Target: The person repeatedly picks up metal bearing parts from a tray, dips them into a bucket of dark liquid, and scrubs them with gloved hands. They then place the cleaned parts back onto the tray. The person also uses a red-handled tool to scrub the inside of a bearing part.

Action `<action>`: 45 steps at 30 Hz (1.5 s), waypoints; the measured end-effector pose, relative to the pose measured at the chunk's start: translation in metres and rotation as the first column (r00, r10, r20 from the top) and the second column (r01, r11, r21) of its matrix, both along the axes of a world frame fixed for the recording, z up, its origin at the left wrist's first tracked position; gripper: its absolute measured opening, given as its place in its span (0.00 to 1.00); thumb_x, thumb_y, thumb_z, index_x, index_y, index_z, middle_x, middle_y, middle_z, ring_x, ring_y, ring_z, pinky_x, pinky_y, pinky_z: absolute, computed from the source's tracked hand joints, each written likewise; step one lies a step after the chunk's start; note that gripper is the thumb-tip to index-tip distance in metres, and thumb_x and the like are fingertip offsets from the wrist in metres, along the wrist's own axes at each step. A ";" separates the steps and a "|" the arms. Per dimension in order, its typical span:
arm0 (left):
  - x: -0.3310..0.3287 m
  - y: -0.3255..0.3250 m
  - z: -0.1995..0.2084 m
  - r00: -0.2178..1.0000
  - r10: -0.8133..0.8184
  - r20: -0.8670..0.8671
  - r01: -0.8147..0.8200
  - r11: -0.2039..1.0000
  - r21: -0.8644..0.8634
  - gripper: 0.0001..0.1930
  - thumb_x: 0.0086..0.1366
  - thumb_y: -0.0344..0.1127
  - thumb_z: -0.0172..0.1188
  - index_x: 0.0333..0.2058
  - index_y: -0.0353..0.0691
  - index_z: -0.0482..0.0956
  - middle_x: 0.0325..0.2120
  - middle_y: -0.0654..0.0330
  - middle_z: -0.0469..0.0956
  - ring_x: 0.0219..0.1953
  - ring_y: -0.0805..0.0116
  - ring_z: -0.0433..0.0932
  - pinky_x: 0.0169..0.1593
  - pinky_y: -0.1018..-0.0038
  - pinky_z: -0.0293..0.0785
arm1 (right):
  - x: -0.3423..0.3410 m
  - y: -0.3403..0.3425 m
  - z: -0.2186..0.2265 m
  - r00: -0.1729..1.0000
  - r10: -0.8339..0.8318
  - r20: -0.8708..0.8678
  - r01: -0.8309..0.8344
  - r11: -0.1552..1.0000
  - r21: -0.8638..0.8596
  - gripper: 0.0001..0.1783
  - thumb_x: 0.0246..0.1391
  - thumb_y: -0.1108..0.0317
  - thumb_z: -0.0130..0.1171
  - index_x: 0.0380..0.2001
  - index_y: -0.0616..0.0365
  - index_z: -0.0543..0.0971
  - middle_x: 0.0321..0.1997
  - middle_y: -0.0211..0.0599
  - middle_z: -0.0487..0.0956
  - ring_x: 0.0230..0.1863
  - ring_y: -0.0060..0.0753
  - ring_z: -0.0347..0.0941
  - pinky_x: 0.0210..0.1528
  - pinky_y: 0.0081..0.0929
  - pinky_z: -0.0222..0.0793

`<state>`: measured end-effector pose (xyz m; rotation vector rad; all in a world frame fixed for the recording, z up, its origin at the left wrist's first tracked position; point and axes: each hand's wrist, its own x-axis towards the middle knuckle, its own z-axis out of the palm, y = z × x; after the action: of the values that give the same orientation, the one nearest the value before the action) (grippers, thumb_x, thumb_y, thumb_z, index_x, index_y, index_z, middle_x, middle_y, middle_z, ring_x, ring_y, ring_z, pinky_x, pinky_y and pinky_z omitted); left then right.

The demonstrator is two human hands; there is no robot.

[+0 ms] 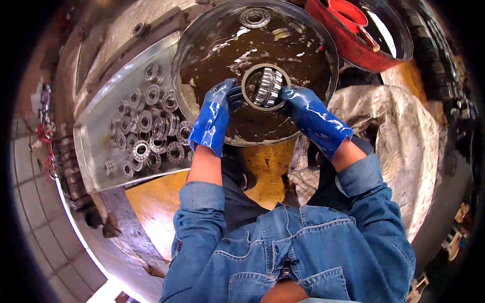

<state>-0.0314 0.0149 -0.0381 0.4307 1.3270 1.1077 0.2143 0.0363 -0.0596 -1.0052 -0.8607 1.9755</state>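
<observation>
A large roller bearing [269,87] is held up over a round metal basin [178,86] of dark brown liquid. Its inner part, with shiny rollers, sits turned at an angle inside the outer ring. My right hand [302,101], in a blue rubber glove, grips the ring's right side. At the left rim, the gloved fingers of my left hand [221,98] curl against the ring, partly hidden from view. Another bearing [255,18] lies at the basin's far side, close to a smaller bearing part [281,33] in the liquid.
Left of the basin, a sheet-metal tray [96,146] bears a heap of several smaller bearings [145,121]. A red tub [343,48] at the far right holds a red scoop [349,12]. A stained cloth sack [399,131] is spread at the right.
</observation>
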 end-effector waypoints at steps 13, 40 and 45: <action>0.034 0.016 -0.004 0.996 0.078 0.041 -0.072 0.987 -0.143 0.21 0.77 0.45 0.52 0.56 0.35 0.78 0.45 0.58 0.85 0.42 0.68 0.84 0.51 0.71 0.80 | 0.006 -0.003 0.025 0.985 -0.028 0.169 0.011 0.995 0.101 0.22 0.60 0.50 0.60 0.38 0.62 0.84 0.30 0.33 0.80 0.30 0.25 0.70 0.35 0.27 0.67; 0.007 0.026 -0.034 0.984 0.129 0.126 -0.135 0.990 0.038 0.21 0.76 0.48 0.54 0.52 0.35 0.82 0.41 0.58 0.86 0.41 0.67 0.84 0.47 0.71 0.81 | -0.011 0.021 0.023 0.982 0.180 -0.059 -0.181 0.983 -0.018 0.22 0.70 0.53 0.54 0.58 0.54 0.78 0.52 0.32 0.84 0.47 0.25 0.79 0.46 0.29 0.76; 0.019 0.019 -0.011 0.990 0.101 -0.098 -0.100 0.995 0.021 0.20 0.78 0.44 0.48 0.56 0.35 0.78 0.48 0.55 0.83 0.44 0.66 0.84 0.48 0.70 0.83 | -0.016 0.014 0.016 0.992 0.076 -0.100 -0.082 0.994 -0.065 0.22 0.70 0.52 0.53 0.58 0.54 0.78 0.53 0.32 0.84 0.48 0.26 0.79 0.48 0.30 0.76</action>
<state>-0.0123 0.0343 -0.0491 0.4398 1.4409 1.1942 0.1986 0.0502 -0.0432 -0.9178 -0.7940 2.1160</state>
